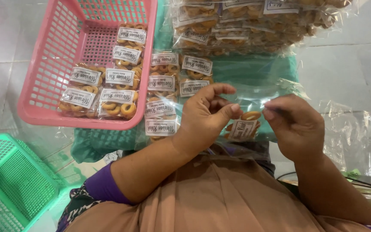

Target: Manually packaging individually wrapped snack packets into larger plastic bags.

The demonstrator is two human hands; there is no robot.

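Observation:
My left hand (pixel 205 116) and my right hand (pixel 295 124) pinch the top edge of a small clear packet (pixel 243 124) between them. The packet holds golden ring-shaped snacks and a white label. Thumb and fingertips of each hand close on the plastic, one at either end. Just left of my left hand lie several finished packets (pixel 162 103) with the same labels, spread over a green surface. More packets (pixel 104 88) fill the near part of a pink plastic basket (pixel 44 56).
A large clear bag (pixel 245 25) stuffed with packets lies at the top. A green plastic basket (pixel 9 184) sits at the lower left on the tiled floor. Loose clear plastic (pixel 353 137) spreads at the right.

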